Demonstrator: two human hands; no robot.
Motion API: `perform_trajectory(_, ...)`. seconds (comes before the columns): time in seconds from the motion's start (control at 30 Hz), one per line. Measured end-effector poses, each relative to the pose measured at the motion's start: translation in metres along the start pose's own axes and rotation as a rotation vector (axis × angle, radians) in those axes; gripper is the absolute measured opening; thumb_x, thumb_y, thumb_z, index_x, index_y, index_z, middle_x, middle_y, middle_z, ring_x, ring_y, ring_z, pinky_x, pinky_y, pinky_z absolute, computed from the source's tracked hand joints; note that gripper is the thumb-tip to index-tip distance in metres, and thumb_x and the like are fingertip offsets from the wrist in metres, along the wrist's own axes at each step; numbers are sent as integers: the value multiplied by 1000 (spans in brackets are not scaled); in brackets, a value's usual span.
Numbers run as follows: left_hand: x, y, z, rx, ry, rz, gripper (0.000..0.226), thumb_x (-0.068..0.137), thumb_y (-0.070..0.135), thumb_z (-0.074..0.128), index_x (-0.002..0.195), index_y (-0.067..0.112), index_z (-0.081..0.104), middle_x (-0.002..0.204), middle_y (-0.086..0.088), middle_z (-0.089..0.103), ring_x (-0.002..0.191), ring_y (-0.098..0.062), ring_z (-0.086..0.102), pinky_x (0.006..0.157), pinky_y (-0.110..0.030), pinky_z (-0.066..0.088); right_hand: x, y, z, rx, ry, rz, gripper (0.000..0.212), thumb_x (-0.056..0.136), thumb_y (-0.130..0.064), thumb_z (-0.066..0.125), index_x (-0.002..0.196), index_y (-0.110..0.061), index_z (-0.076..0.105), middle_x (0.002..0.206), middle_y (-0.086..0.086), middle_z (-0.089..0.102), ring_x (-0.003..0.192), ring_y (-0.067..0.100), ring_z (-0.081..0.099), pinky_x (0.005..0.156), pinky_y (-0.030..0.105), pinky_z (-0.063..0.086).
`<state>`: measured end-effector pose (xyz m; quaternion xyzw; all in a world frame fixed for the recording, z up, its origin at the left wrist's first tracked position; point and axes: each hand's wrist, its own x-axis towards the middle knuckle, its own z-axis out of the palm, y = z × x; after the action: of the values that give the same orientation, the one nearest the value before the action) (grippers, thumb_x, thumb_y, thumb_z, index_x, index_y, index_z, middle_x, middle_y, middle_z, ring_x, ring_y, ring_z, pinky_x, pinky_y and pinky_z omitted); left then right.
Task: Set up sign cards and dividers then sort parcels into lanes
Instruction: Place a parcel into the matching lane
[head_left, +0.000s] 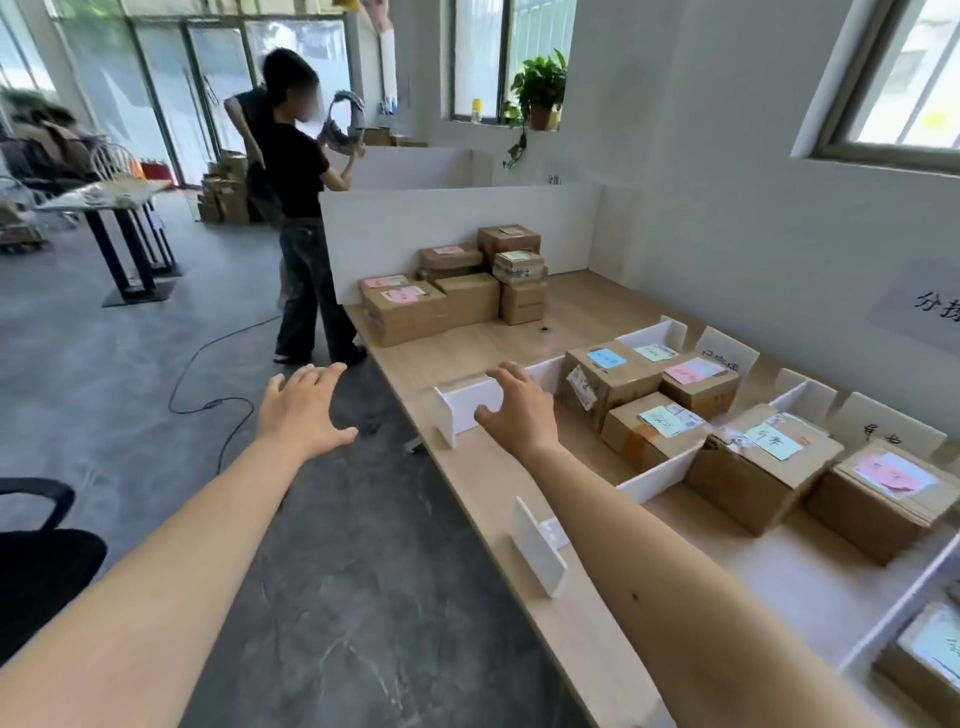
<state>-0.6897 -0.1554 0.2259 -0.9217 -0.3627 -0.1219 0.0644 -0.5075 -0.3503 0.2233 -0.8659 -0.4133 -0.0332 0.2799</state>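
My right hand (514, 410) grips the near end of the white divider (470, 409), fingers over the top and thumb on its face. Its long axis runs away from me across the bench (582, 306) toward the wall. My left hand (301, 410) hangs open over the floor, so the right's nearer.

Three white dividers (467, 408) and two sign cards (727, 358). Seven labelled parcels (753, 478) show in the lanes, and the far stack (410, 317) holds at least seven more. Two hands are in view: left hand (301, 410) and right hand (519, 415). One other person (296, 171), one potted plant (543, 85), two wall notices (924, 306).
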Motion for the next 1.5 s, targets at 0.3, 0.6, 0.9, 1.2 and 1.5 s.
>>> perform_trajectory(0.3,43,-36,4,-68,43,18,89,77,58,64,147,23,23,150,-2,33,143,-19,21,115,-42,15,59,-29,19,-9,13,-15,57,86,-31,62,139,-19,46,149,2,39,134,24,38,106,46,38)
perform_trajectory(0.6,115,-65,23,-87,31,-39,90,76,57,65,148,25,22,153,-1,29,143,-19,20,116,-43,13,152,-44,60,68,-15,-20,58,84,-28,63,139,-21,45,147,1,40,132,25,40,104,42,36)
perform_trajectory(0.9,224,-85,50,-50,16,-61,90,76,52,64,148,26,18,154,2,27,144,-17,16,117,-44,13,269,-52,101,165,-59,-61,64,82,-27,65,140,-23,40,146,2,39,130,27,38,106,44,36)
perform_trajectory(1.2,276,-100,82,-17,40,-196,89,77,54,63,148,26,18,153,2,25,145,-19,11,118,-44,7,339,-41,136,136,-75,-80,60,78,-26,65,132,-15,41,130,8,44,120,28,42,99,43,40)
perform_trajectory(1.5,296,-130,104,-12,134,-306,82,72,49,69,140,26,30,144,0,35,140,-20,23,117,-46,7,367,-46,172,157,-117,-66,62,76,-30,66,131,-19,39,123,8,42,114,29,45,98,47,41)
